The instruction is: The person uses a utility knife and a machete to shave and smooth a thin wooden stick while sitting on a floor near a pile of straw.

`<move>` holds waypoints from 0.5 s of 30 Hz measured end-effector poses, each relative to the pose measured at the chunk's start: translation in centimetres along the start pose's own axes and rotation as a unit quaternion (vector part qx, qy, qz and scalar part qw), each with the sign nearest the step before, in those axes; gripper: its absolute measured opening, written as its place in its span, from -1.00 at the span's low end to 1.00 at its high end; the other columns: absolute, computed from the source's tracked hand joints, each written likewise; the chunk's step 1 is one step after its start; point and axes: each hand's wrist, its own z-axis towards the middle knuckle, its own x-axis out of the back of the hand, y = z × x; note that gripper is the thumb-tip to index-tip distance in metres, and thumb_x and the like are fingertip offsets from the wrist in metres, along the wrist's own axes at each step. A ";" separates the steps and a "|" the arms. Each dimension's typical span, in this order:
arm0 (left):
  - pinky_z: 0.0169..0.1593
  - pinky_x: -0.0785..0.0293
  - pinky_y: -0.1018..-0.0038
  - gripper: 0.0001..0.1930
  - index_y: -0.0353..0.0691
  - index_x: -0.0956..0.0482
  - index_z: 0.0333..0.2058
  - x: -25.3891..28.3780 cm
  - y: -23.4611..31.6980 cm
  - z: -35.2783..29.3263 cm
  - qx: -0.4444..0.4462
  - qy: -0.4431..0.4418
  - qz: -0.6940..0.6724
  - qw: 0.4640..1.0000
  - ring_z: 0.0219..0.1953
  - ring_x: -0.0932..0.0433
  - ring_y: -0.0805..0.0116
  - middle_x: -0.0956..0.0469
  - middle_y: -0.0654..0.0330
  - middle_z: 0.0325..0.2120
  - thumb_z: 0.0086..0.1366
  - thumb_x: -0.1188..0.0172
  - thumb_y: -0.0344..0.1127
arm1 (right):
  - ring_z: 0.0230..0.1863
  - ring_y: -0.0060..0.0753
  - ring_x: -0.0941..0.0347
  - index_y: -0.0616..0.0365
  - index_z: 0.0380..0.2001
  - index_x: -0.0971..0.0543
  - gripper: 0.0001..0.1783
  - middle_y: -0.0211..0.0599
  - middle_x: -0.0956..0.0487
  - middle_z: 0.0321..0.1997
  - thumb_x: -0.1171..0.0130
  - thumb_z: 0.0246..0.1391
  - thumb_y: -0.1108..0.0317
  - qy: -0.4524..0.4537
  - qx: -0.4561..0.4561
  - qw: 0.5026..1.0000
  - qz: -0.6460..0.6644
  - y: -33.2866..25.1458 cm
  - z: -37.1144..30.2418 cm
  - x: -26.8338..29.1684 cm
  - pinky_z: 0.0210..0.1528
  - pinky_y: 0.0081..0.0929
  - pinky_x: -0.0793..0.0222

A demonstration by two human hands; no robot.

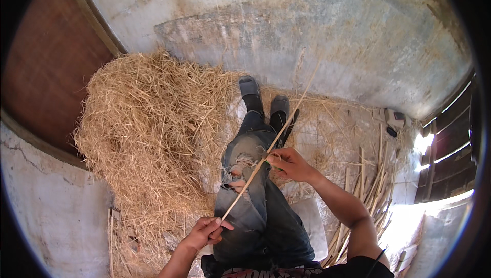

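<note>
Strip: Long and pale, the strip slants across my dark, torn jeans, its near end at lower left, its far tip up and right toward the stained wall.
Left hand: Thumb and fingers of my left hand close on the near end.
Right hand: Farther along, my right hand, nearer the far tip, meets the strip from its right side, fingers pinched on it.
Floor: Straw litters the floor; a straw heap rises left, loose sticks lie right.
</note>
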 end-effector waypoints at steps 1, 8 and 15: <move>-0.58 -0.05 0.54 -0.52 -0.48 -0.60 -0.04 -0.4 0.3 0.1 -0.008 0.001 0.022 1.000 -0.72 -0.01 0.60 -0.03 0.43 -0.75 0.59 0.07 -0.08 | -0.59 -0.83 -0.15 0.17 -0.32 -0.56 -0.67 -0.61 -0.30 -0.65 -0.13 0.40 0.12 0.022 0.043 0.998 -0.050 0.0 -0.1 -0.1 -0.58 -0.59 -0.03; -0.55 -0.18 0.56 -0.55 -0.38 -0.65 -0.07 -1.0 -0.1 1.1 -0.074 0.058 0.148 0.984 -0.70 -0.18 0.61 -0.22 0.40 -0.75 0.60 0.10 -0.11 | -0.54 -0.78 -0.21 0.22 -0.39 -0.62 -0.66 -0.56 -0.40 -0.64 -0.26 0.30 0.13 0.174 0.095 0.961 -0.193 1.5 0.6 -1.1 -0.51 -0.51 -0.10; -0.54 -0.17 0.61 -0.61 -0.35 -0.66 -0.09 -1.4 -1.3 1.4 -0.143 0.090 0.197 0.966 -0.68 -0.21 0.68 -0.26 0.43 -0.75 0.59 0.06 -0.17 | -0.65 -0.62 -0.18 0.22 -0.47 -0.55 -0.67 -0.42 -0.35 -0.72 -0.30 0.25 0.20 0.257 0.159 0.920 -0.251 2.2 1.5 -2.0 -0.59 -0.42 -0.09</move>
